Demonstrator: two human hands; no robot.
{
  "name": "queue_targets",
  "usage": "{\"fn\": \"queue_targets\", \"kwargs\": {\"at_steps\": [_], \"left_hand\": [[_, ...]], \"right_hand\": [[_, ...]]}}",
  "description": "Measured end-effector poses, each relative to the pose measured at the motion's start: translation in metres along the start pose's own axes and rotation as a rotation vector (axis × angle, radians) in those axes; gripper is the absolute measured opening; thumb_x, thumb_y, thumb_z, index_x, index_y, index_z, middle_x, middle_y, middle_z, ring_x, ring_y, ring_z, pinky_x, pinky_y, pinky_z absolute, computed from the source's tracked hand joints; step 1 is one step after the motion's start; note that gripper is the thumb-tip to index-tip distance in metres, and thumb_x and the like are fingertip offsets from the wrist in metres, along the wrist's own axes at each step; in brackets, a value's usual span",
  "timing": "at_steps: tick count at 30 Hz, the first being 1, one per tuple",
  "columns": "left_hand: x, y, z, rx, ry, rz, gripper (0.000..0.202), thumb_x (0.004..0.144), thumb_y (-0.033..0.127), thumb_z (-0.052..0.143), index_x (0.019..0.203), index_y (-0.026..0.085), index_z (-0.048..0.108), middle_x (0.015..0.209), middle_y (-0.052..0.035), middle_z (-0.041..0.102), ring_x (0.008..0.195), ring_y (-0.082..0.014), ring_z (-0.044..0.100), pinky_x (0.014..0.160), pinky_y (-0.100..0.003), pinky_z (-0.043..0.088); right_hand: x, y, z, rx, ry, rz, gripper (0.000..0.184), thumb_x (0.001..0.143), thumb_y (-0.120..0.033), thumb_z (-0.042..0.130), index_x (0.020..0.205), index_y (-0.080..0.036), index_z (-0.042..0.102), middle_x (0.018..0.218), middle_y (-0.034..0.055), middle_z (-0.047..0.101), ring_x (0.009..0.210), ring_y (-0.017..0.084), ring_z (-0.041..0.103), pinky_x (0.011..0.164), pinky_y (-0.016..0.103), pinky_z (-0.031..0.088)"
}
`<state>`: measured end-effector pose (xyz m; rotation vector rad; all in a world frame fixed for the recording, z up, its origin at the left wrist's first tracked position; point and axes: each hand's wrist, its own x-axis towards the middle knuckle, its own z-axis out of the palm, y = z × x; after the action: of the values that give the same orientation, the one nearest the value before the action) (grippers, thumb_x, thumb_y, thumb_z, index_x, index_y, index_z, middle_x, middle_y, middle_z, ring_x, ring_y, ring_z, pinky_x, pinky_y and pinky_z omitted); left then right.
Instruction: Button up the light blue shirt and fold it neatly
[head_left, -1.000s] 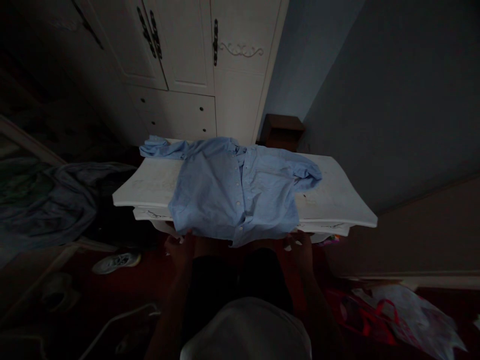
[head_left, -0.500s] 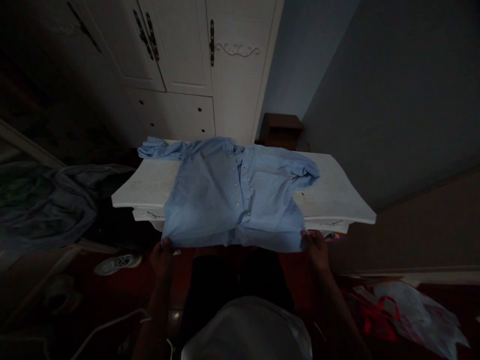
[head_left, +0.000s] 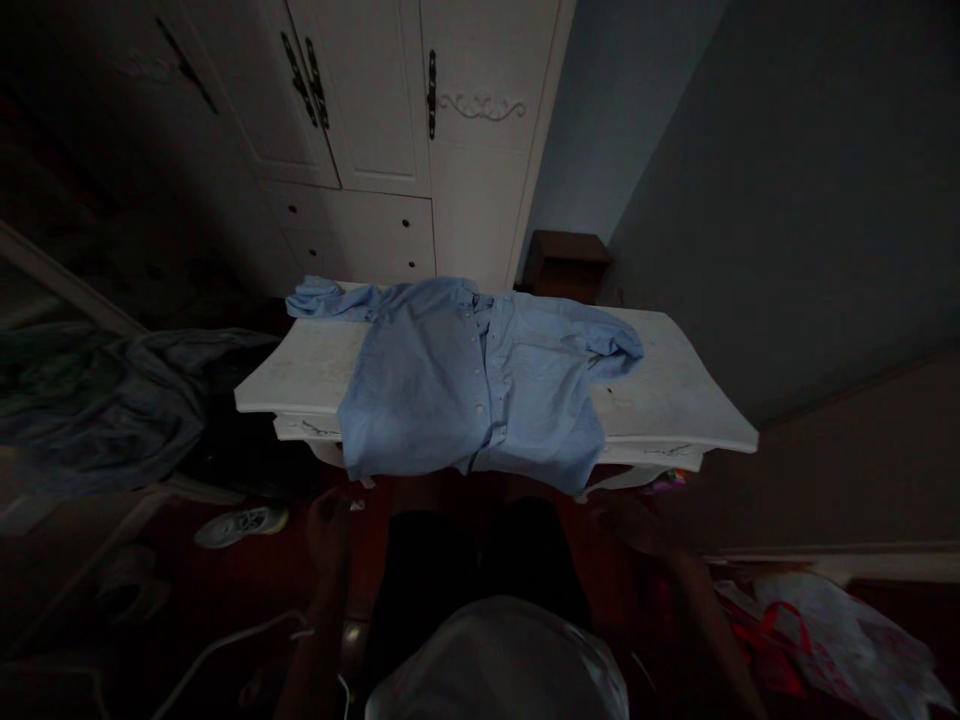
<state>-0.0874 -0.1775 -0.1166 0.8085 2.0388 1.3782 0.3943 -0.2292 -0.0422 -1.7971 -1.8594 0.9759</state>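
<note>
A light blue button-up shirt [head_left: 420, 390] lies front side up across a white table [head_left: 667, 370], its collar toward the far edge. Its hem hangs loose over the near edge. One sleeve lies bunched at the far left, and the other is folded in at the right. My left hand [head_left: 328, 525] is below the hem's left corner, apart from the cloth, with its fingers loosely curved and nothing in them. Below the right corner, my right hand [head_left: 634, 525] is dim and slightly blurred; its fingers look stretched out and hold nothing.
A white wardrobe [head_left: 382, 130] stands behind the table, with a small brown cabinet [head_left: 566, 262] beside it. Heaped clothes [head_left: 142, 400] lie at left above a shoe [head_left: 240, 526]. Plastic bags [head_left: 847, 630] rest on the floor at right.
Both hands have let go of the shirt's hem corners and moved down from them. The hem, previously stretched toward me, now droops over the table's edge.
</note>
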Motion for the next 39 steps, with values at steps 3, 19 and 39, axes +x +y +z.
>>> {"fn": "queue_targets", "kwargs": {"at_steps": [3, 19, 39], "left_hand": [[-0.012, 0.025, 0.007, -0.012, 0.017, 0.150, 0.033, 0.069, 0.041, 0.058, 0.090, 0.016, 0.063, 0.092, -0.0080, 0.068, 0.087, -0.0243, 0.063, 0.082, -0.040, 0.051], [-0.008, 0.182, 0.143, 0.240, -0.547, 0.921, 0.028, 0.088, 0.022, 0.048, 0.112, 0.016, 0.060, 0.113, -0.0106, 0.067, 0.106, -0.0210, 0.062, 0.097, -0.036, 0.047], [-0.002, 0.176, 0.162, 0.592, -0.472, 1.033, 0.032, 0.092, 0.032, 0.048, 0.119, 0.020, 0.060, 0.133, -0.0136, 0.059, 0.127, -0.0260, 0.051, 0.106, -0.049, 0.031]], "right_hand": [[0.003, -0.038, -0.024, -0.057, -0.012, -0.022, 0.028, 0.081, -0.034, 0.049, 0.091, -0.024, 0.073, 0.084, 0.0089, 0.075, 0.077, 0.025, 0.069, 0.075, 0.036, 0.055], [0.249, -0.168, -0.045, -0.687, -0.064, -0.595, 0.060, 0.082, -0.001, 0.048, 0.141, -0.015, 0.048, 0.146, 0.0119, 0.049, 0.132, 0.022, 0.048, 0.109, 0.037, 0.040], [0.308, -0.185, -0.067, -1.050, 0.081, -0.511, 0.035, 0.100, -0.015, 0.029, 0.116, -0.011, 0.060, 0.118, 0.0185, 0.063, 0.095, 0.025, 0.065, 0.076, 0.034, 0.051]]}}
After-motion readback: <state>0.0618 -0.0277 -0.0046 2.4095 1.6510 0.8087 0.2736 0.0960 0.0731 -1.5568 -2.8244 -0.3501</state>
